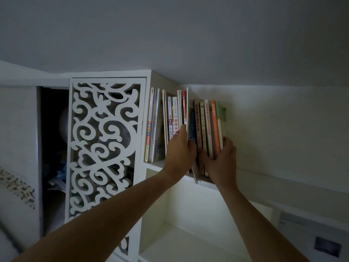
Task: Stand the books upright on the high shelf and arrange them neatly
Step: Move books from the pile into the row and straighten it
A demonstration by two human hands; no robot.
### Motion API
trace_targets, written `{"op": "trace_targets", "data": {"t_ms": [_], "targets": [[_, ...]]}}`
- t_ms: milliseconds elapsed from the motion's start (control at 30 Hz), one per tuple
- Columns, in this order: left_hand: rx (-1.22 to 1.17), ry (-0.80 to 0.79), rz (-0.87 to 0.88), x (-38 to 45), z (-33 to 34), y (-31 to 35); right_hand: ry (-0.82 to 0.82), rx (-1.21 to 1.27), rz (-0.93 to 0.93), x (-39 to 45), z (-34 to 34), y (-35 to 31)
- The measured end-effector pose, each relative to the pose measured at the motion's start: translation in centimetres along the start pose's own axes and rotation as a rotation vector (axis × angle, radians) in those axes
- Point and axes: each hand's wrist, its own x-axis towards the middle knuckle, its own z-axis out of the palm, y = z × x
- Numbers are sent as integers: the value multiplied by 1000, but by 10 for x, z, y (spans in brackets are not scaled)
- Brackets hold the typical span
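Note:
A row of books stands upright on the high white shelf [156, 164], just under the ceiling. Thin books [154, 125] lean at the left end. My left hand [180, 148] presses flat against the middle books [174, 114], its fingers reaching up between them and a dark blue book [192, 127]. My right hand [222, 161] grips the bottom of a bundle of several books [209, 125], among them an orange spine [215, 125] and a green one at the right end. The bundle's lower edges stick out past the shelf's front edge.
A white cabinet door with a cut-out scroll pattern [103, 148] stands left of the shelf, beside a dark open compartment [52, 148]. A lower white shelf compartment [188, 224] lies below. The ceiling is close above the books. White wall runs to the right.

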Motion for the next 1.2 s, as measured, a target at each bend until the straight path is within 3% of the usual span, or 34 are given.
{"op": "trace_targets", "data": {"t_ms": [167, 500, 733, 867, 967, 1033, 1100, 1200], "targets": [[-29, -8, 68, -7, -20, 4, -5, -33, -3, -1, -2, -2], [-115, -5, -3, -21, -74, 32, 46, -161, -78, -27, -2, -10], [-461, 72, -176, -39, -124, 45, 162, -340, -68, -52, -2, -32], [-684, 101, -373, -46, -139, 33, 217, -100, -178, -61, -7, -60], [-780, 69, -475, -55, -147, 13, -57, 295, 132, -57, -8, -83], [-649, 28, -501, -61, -150, -7, -237, 321, 219, -52, -11, -87], [-439, 5, -518, -66, -151, -27, -301, 212, 110, -50, -15, -85], [68, 171, -626, -66, -154, -36, -350, -7, -126, -51, -18, -87]]}}
